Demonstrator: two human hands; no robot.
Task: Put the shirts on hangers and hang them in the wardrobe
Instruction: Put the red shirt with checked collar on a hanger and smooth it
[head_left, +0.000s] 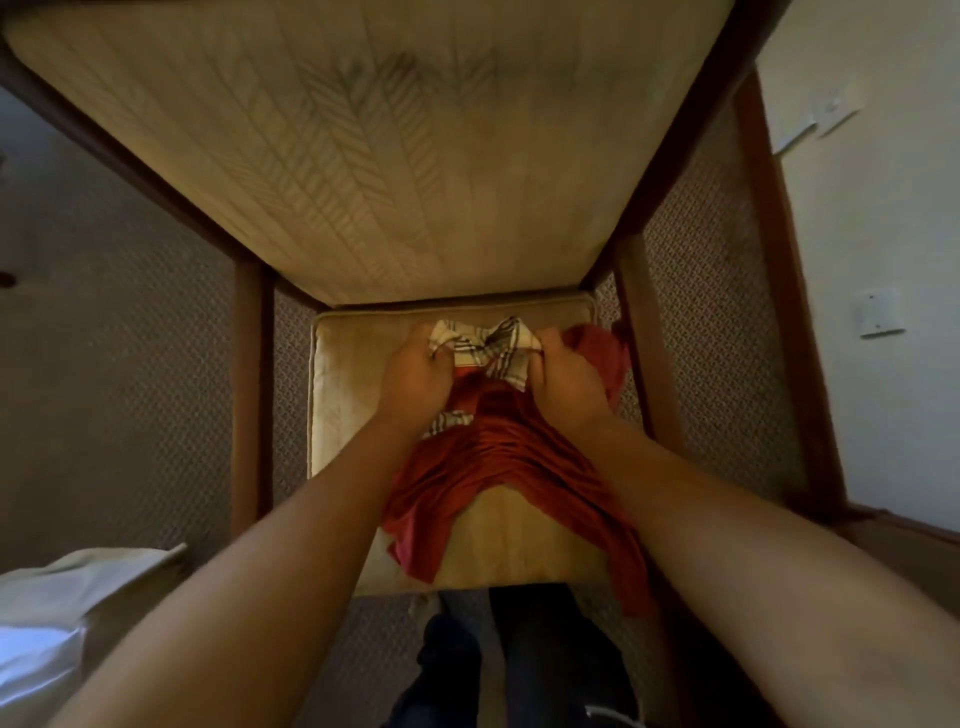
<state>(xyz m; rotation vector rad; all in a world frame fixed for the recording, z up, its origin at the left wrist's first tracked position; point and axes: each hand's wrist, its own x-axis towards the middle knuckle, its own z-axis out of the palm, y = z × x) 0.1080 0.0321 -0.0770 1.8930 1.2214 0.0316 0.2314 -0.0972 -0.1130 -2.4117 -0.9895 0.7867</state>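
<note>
A red shirt (498, 467) with a cream plaid collar (493, 345) lies crumpled on the seat cushion (348, 395) of a wooden chair, its hem spilling over the front edge. My left hand (415, 379) grips the left end of the collar. On the collar's right end, my right hand (563, 387) has its fingers curled round the cloth. A second plaid patch (449, 422) shows under my left wrist. No hanger or wardrobe is in view.
The chair's tall padded back (389, 156) fills the upper view, framed by dark wooden posts (249, 395). Patterned carpet (119, 364) surrounds the chair. A white wall (883, 234) with a wooden skirting stands right. Pale bedding (62, 613) lies at lower left. My legs (519, 665) stand below.
</note>
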